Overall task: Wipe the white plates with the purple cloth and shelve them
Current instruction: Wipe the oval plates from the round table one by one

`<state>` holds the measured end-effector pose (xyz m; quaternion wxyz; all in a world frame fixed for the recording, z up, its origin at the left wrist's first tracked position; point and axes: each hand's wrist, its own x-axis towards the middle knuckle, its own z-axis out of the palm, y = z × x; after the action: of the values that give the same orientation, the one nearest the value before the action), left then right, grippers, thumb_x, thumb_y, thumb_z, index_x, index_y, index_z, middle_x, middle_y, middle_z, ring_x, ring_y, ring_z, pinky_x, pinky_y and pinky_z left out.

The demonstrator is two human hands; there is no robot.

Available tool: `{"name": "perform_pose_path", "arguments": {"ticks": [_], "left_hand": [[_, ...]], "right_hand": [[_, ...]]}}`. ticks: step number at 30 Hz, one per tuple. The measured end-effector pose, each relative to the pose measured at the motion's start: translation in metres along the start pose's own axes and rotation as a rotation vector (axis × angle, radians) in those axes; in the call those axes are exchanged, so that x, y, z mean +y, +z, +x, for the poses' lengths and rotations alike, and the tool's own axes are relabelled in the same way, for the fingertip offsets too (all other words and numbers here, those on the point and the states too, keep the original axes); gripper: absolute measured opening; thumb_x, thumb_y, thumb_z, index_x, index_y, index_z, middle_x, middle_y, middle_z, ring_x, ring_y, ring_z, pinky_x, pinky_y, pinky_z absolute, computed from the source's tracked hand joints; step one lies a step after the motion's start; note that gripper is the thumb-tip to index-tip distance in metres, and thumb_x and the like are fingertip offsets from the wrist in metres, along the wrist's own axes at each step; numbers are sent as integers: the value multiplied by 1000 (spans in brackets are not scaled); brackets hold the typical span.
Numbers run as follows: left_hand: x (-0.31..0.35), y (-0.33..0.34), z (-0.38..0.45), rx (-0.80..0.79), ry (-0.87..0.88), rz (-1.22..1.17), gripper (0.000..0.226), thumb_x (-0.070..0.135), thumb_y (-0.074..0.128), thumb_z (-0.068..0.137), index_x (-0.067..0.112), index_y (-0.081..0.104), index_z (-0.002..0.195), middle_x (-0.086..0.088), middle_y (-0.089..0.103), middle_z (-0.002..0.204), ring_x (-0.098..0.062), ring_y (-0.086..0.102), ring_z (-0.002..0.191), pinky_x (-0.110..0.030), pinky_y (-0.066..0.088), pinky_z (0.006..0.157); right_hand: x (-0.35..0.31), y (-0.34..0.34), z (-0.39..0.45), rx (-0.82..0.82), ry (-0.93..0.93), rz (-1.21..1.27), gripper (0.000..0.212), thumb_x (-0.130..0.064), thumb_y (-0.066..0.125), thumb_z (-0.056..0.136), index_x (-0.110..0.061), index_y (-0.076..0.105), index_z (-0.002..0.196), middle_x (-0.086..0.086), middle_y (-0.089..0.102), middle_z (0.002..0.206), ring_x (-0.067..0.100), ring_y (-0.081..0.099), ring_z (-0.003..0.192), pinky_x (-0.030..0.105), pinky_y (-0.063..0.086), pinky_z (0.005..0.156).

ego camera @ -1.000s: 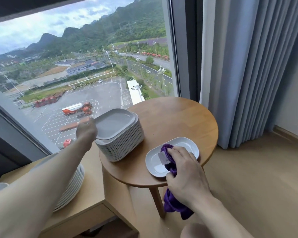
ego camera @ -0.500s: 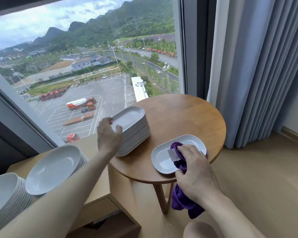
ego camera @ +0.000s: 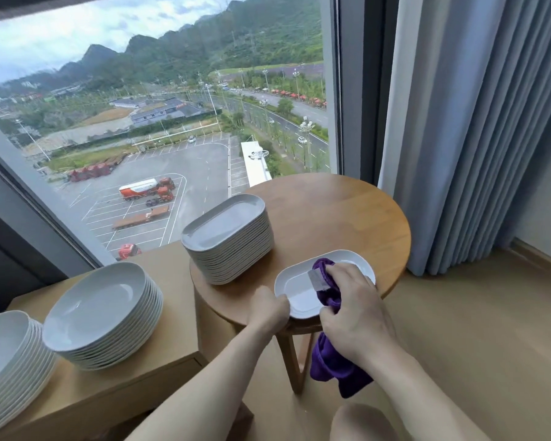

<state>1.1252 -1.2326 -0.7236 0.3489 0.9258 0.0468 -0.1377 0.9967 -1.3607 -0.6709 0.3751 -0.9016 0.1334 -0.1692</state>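
Wiping step, lower centre: left hand (ego camera: pixel 269 308) pinching rim of white oblong ceramic plate (ego camera: pixel 299 292), right hand (ego camera: pixel 352 308) gripping bunched purple cloth (ego camera: pixel 326 296) on it; next, probably sweep across, then shelve.

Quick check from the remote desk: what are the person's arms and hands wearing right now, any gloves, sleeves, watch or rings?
Both forearms are bare as far as the frame shows, no sleeves in view. The left hand and right hand have no gloves, and no watch, bracelet or ring is visible.
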Motion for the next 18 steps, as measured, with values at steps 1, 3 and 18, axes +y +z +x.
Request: {"name": "perform_pose_path", "arguments": {"ticks": [1,3,18], "left_hand": [[0,-4,-3,-30,-25,-98,22,19,51,101,5,56,117,-16,72,99,-27,76,76,-40,65,67],[-3,-11,-14,-68,-24,-213,14,18,50,107,8,50,117,-14,69,101,-21,76,71,-31,64,57],[-92,-57,-117,-405,-66,-1023,77,-6,63,62,11,59,136,-18,74,123,-38,74,104,-51,62,76]], "right_hand": [[0,0,0,1,-1,1,57,-11,63,80,-23,55,136,-12,54,132,17,51,117,36,50,96],[-1,0,1,10,5,49,49,-9,63,80,-24,59,127,-11,56,125,13,53,110,27,50,90],[-55,-31,-7,-88,567,1385,35,3,38,91,-6,55,63,5,54,49,18,56,45,24,51,46]]}}
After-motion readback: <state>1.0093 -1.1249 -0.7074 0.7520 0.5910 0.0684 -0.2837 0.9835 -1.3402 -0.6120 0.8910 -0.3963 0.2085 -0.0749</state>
